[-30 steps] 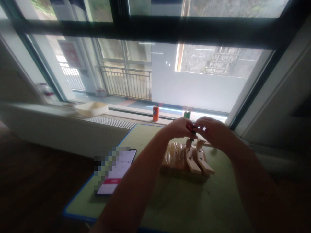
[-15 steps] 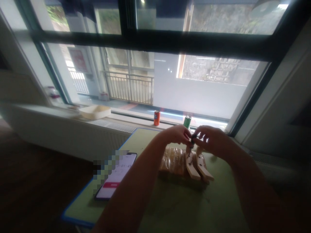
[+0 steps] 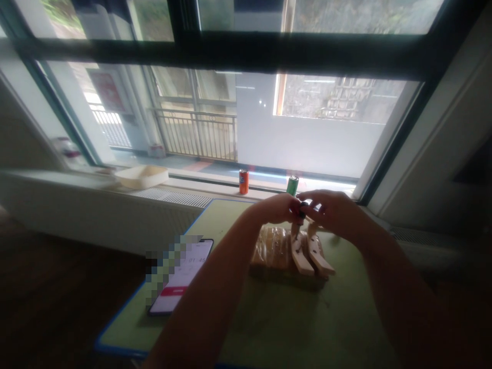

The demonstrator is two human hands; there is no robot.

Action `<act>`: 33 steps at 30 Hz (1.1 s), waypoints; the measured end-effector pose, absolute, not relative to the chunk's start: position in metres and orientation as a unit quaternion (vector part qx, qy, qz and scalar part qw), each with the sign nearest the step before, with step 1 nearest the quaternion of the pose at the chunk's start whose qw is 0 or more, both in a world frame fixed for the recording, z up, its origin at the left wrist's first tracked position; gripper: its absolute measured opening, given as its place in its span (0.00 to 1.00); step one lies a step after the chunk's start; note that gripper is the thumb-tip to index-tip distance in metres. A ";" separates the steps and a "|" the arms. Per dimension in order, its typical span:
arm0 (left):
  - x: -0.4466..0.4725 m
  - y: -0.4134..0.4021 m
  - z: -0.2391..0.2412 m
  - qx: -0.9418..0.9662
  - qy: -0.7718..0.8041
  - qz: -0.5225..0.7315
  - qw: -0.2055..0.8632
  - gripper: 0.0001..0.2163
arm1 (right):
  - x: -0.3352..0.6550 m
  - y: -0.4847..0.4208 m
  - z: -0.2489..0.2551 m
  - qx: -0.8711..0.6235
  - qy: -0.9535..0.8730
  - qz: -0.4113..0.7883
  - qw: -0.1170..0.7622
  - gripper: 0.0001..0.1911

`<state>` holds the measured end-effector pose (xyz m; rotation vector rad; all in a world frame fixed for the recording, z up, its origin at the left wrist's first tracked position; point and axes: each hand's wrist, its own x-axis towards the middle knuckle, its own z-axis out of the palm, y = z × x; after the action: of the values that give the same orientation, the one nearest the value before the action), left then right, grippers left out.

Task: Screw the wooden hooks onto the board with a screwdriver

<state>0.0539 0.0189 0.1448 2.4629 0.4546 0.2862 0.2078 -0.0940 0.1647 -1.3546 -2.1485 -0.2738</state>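
L hand (image 3: 283,207) & R hand (image 3: 333,209) pinching dark obj. (image 3: 303,210) near 2 curved wooden pcs (image 3: 301,259).

Matt wooden pieces (image 3: 302,260), glossy (plastic-looking) wrap (image 3: 270,246)

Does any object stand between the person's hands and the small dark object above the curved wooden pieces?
Nothing visible does. The left hand and right hand are at the small dark object, above the upper end of the left curved wooden piece.

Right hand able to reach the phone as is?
Probably not directly: the left forearm lies between the right hand and the phone, and that hand is at a small dark piece.
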 end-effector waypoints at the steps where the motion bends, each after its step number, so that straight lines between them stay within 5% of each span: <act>1: 0.054 0.019 0.145 0.929 0.173 0.098 0.312 0.09 | 0.208 -0.093 0.165 -0.499 -0.813 -0.104 0.283 0.12; 11: 0.055 0.012 0.150 0.927 0.177 0.127 0.306 0.13 | 0.203 -0.085 0.158 -0.553 -0.783 -0.152 0.241 0.16; 23: 0.052 0.020 0.144 0.887 0.163 0.112 0.417 0.12 | 0.205 -0.088 0.159 -0.522 -0.807 -0.128 0.246 0.09; 33: 0.054 0.018 0.145 0.899 0.161 0.150 0.378 0.11 | 0.210 -0.088 0.160 -0.602 -0.750 -0.133 0.238 0.18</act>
<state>0.0539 0.0185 0.1448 2.2989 0.4116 0.3824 0.2102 -0.0883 0.1596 -1.6508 -2.0558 -0.3641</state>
